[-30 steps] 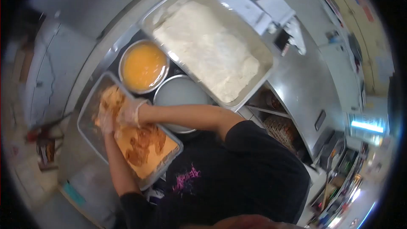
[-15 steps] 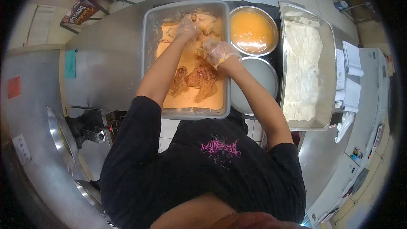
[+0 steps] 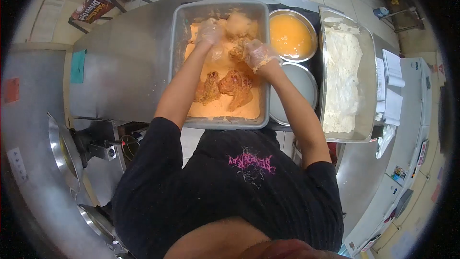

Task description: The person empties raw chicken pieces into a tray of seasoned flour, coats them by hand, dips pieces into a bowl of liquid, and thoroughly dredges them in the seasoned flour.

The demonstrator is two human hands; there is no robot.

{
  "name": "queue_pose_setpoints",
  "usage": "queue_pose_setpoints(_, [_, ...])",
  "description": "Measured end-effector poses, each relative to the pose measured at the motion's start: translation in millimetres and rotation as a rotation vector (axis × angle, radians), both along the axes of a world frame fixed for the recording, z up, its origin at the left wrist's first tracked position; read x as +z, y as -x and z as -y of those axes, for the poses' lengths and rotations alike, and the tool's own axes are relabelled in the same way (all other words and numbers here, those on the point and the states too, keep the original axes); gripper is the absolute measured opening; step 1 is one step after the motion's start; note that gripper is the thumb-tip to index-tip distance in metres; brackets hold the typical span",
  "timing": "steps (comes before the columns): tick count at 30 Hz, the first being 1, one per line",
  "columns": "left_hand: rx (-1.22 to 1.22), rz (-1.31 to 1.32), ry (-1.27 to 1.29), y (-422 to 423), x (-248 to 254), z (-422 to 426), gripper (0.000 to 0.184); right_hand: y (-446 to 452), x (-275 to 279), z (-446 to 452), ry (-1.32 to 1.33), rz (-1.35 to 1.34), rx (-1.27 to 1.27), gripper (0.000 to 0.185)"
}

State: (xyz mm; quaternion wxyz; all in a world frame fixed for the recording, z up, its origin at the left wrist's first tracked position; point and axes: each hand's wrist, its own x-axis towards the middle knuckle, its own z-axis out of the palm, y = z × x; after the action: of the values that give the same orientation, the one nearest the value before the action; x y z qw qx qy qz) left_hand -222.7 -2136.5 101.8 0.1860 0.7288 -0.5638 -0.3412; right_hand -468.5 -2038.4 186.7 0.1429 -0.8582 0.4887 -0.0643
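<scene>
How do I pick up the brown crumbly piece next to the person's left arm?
Probably from straight above, fingers across the middle of the brown piece: it looks longer than wide, lies low in the orange coating, and the tub has raised walls all round.

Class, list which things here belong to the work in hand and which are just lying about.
In the work:
- rectangular grey plastic tub
- orange coating mix
- lumpy brown coated pieces
- probably, round metal bowl of orange liquid; rectangular metal tray

Apparently lying about:
- white paper sheets
- teal rectangular sheet
</scene>
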Motion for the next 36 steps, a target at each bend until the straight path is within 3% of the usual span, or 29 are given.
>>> queue_pose_setpoints(3, [0.061,0.093,-0.049,24.5,37.2,-23.0,0.061,-2.9,-3.9,-2.3,-0.007,-0.042,0.013,0.026])
queue_pose_setpoints(4, [0.067,0.092,-0.041,33.5,23.0,-19.6,0.061,-3.5,-1.9,0.0,-0.034,-0.06,0.004,0.026])
queue_pose_setpoints(6, [-0.178,0.222,-0.141,43.5,-0.8,-12.7,0.057,-4.5,2.4,3.2,-0.052,-0.085,-0.001,0.026])
queue_pose_setpoints(10, [-0.694,0.637,-0.195,49.6,-1.2,-2.6,0.049,-6.6,-0.7,1.7,-0.029,-0.069,-0.021,0.026])
queue_pose_setpoints(12, [-0.637,0.703,-0.119,40.5,4.8,2.0,0.046,-2.4,-5.7,0.0,-0.008,-0.052,-0.033,0.026])
queue_pose_setpoints(15, [-0.095,0.42,0.255,4.9,0.2,-4.2,0.035,-3.5,-2.6,0.4,-0.021,-0.031,-0.046,0.025])
queue_pose_setpoints(16, [0.024,0.222,0.31,4.0,55.1,-32.4,0.035,-3.6,0.4,-1.2,-0.025,-0.027,-0.042,0.025])
queue_pose_setpoints(17, [0.017,0.228,0.302,4.7,85.3,-50.2,0.035,-4.1,1.3,-1.9,-0.028,-0.025,-0.036,0.025])
queue_pose_setpoints(19, [0.163,-0.149,0.374,4.1,119.4,-70.6,0.041,-6.0,-2.3,2.1,-0.043,-0.043,-0.047,0.026])
queue_pose_setpoints(23, [0.156,-0.162,0.477,-25.0,32.9,-46.2,0.049,-6.5,-0.3,1.6,-0.056,-0.076,-0.048,0.029])
queue_pose_setpoints(24, [0.099,0.08,0.484,-30.5,7.4,-44.8,0.048,-7.8,-0.3,-0.4,-0.059,-0.079,-0.044,0.029])
queue_pose_setpoints(25, [0.04,0.319,0.49,-29.5,8.3,-46.1,0.048,-8.6,1.1,-0.6,-0.08,-0.093,-0.056,0.03])
queue_pose_setpoints(29, [0.095,0.195,0.261,-28.9,27.4,-70.8,0.052,-7.5,5.9,3.6,-0.132,-0.156,-0.041,0.032])
queue_pose_setpoints(31, [-0.093,0.404,0.022,-30.0,37.2,-81.6,0.054,-9.0,1.2,4.8,-0.118,-0.168,-0.049,0.032])
queue_pose_setpoints(34, [-0.221,0.353,-0.079,-38.2,25.6,-92.5,0.049,-12.2,-3.6,9.1,-0.117,-0.178,-0.059,0.032])
queue_pose_setpoints(36, [-0.314,0.428,-0.016,-39.7,6.3,-87.0,0.043,-12.1,-5.0,9.5,-0.134,-0.175,-0.068,0.032])
